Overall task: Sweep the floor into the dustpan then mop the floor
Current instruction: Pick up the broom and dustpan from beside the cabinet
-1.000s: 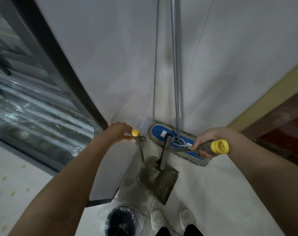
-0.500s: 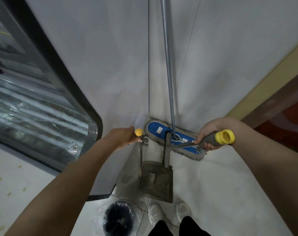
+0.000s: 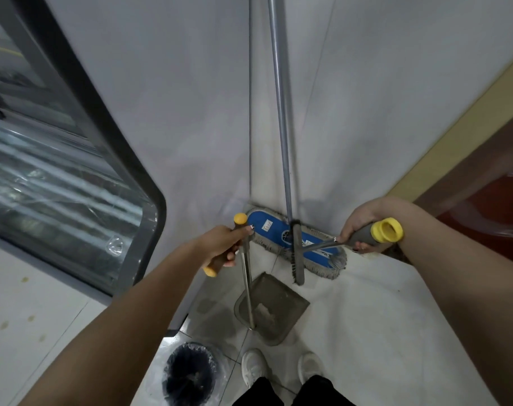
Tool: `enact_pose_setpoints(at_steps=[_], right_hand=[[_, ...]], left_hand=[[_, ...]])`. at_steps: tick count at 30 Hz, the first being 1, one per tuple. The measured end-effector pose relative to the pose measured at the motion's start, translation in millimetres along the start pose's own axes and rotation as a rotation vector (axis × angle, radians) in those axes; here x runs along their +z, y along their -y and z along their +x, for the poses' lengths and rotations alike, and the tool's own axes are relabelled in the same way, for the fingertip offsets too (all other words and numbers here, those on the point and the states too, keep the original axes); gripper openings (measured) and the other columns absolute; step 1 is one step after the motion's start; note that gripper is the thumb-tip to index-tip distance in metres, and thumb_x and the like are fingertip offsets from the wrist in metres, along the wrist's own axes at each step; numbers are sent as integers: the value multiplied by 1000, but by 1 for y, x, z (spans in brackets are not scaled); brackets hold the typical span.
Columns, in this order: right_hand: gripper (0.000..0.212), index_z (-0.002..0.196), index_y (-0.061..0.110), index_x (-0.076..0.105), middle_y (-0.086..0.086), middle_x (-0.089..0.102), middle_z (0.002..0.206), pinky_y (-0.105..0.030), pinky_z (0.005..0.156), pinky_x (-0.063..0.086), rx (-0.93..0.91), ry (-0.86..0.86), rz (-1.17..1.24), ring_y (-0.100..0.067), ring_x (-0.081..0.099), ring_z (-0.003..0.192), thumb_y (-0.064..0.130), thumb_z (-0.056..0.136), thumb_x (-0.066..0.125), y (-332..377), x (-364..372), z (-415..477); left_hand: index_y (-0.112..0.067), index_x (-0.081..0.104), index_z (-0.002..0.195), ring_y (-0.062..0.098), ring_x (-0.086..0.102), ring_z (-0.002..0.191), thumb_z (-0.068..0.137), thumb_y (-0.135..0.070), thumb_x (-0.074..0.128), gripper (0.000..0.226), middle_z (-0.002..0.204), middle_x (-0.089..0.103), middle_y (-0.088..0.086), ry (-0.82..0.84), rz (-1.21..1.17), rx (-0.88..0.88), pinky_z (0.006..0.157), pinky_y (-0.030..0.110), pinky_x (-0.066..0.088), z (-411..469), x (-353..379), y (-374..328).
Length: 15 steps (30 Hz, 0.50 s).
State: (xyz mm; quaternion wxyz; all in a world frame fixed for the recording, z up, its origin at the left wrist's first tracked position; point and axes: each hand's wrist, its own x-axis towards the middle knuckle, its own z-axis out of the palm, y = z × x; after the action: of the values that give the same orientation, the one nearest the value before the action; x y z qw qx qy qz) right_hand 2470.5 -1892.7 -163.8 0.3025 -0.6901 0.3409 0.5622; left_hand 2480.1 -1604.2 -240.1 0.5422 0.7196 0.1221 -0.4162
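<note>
My left hand [image 3: 224,244] grips the yellow-tipped cross handle of the long-handled grey dustpan [image 3: 274,309], which stands on the floor tiles with some dirt in it. My right hand [image 3: 363,224] grips the grey, yellow-capped handle of the broom [image 3: 297,253]. The broom's narrow dark head hangs just above the dustpan's far edge. Behind both, a blue flat mop [image 3: 313,250] with a fringed edge lies in the wall corner, and its grey pole [image 3: 280,106] leans up the corner.
A bin [image 3: 190,373] lined with a dark bag stands on the floor at lower left, by my white shoes [image 3: 253,366]. A glass-fronted cabinet [image 3: 59,177] with a dark frame fills the left. White walls meet ahead; a yellow and brown door frame [image 3: 442,145] is at right.
My left hand has closed round the dustpan handle and swung the pan, whose mouth now points to the upper right. The broom head has lifted out of the pan to its far edge.
</note>
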Motion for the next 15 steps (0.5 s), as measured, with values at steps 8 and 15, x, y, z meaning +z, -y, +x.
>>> enact_pose_setpoints(at_steps=[8, 15], right_hand=[[26, 77, 3, 50, -6, 49, 43, -15, 34, 44, -29, 78, -105, -12, 49, 31, 18, 98, 49, -11, -17, 11], [22, 80, 3, 51, -5, 52, 45, -15, 34, 44, -115, 102, -217, -10, 51, 32, 18, 95, 56, -32, -44, 27]], left_hand=[[-12, 45, 56, 13, 46, 36, 86, -46, 63, 48, 44, 48, 3, -51, -434, -20, 39, 17, 42, -12, 46, -3], [-14, 42, 59, 9, 42, 31, 90, -42, 59, 45, 42, 45, -2, -173, -668, 45, 35, 14, 38, -33, 93, -12]])
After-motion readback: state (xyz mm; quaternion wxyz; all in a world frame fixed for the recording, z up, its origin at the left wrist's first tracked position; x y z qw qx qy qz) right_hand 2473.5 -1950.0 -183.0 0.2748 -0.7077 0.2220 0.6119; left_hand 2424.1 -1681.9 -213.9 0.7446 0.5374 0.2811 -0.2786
